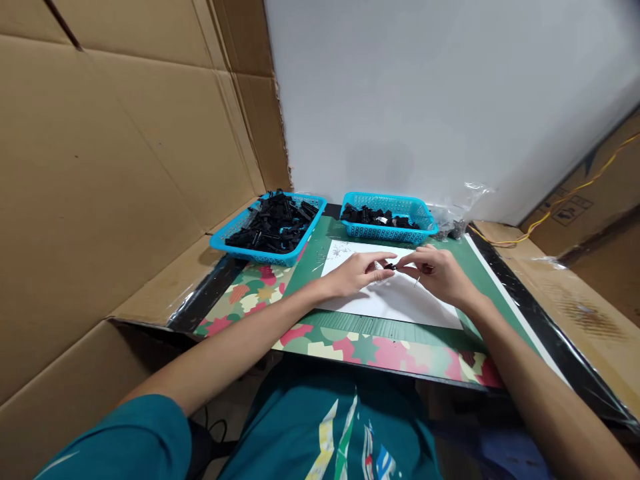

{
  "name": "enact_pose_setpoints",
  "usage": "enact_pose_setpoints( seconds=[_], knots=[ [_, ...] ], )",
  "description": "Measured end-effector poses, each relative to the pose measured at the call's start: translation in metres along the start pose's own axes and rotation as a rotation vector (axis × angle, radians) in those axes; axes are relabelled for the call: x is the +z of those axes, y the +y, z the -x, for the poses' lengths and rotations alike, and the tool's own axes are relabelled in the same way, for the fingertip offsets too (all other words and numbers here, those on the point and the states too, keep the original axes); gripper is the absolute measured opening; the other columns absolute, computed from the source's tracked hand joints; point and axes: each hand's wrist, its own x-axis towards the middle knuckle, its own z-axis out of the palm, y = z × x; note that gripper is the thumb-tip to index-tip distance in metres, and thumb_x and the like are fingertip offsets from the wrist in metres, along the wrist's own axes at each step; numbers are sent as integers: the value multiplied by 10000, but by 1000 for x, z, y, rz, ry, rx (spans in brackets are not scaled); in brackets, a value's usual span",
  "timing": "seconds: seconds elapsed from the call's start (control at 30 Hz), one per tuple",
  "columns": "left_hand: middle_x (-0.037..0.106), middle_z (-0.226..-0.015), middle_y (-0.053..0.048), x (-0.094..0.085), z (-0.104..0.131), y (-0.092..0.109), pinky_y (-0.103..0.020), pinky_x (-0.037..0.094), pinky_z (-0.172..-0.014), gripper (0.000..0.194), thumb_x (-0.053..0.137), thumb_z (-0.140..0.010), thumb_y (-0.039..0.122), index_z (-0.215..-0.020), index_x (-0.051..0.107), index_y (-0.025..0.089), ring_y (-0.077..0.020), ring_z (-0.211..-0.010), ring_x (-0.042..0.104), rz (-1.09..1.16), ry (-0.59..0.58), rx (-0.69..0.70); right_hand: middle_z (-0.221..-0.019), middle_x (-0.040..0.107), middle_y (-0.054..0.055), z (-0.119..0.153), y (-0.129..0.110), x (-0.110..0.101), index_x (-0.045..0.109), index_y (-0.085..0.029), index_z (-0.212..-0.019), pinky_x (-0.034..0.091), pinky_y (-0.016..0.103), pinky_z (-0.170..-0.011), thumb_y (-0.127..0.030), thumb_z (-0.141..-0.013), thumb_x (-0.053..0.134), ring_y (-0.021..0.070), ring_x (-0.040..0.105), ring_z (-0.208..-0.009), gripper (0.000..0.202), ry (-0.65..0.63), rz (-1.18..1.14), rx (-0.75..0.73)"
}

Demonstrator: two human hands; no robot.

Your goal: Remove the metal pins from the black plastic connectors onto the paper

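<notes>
A small black plastic part (pixel 391 267) sits between my two hands above a white sheet of paper (pixel 400 303). My left hand (pixel 357 273) pinches the part between thumb and fingers. From the other side, my right hand (pixel 436 272) has its fingertips pressed together at the part's right end; what they grip is too small to make out. A thin, shiny metal rod (pixel 417 282) sticks out below the right hand's fingers, its other end hidden by the hand. Tiny metal pieces (pixel 341 250) lie scattered on the paper's far left corner.
A blue basket (pixel 270 257) heaped with black plastic parts stands at the back left. Another blue basket (pixel 390 233) with black pieces is behind my hands. Clear plastic bags (pixel 457 223) lie beside it. Cardboard (pixel 150 147) walls the left side; a yellow cable (pixel 570 197) runs at right.
</notes>
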Motion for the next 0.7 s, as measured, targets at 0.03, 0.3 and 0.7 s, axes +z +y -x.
enact_pose_setpoints(
  seconds=[0.03, 0.3, 0.7],
  knots=[
    [770, -1165, -94, 2, 0, 0, -284, 494, -767, 499, 691, -982, 488, -1371, 683, 175, -164, -832, 671, -35, 64, -15, -654, 676, 29, 0, 2, -2, 836, -237, -902, 418, 312, -617, -343, -999, 686, 181, 543, -626, 208, -17, -11, 23],
    [806, -1048, -61, 13, 0, 3, -307, 530, -793, 238, 764, -939, 356, -1101, 776, 182, -174, -842, 704, -232, 229, 46, -690, 693, 41, 0, 6, -7, 835, -225, -881, 420, 304, -587, -394, -984, 687, 159, 533, -589, 248, -77, -58, 89],
    [814, -1081, -65, 23, 0, 2, -363, 546, -889, 239, 708, -981, 386, -1097, 793, 195, -238, -1004, 741, -447, 185, 97, -681, 662, 38, 1, 8, -5, 868, -224, -891, 417, 300, -580, -324, -949, 695, 159, 523, -594, 208, -204, -81, 123]
  ],
)
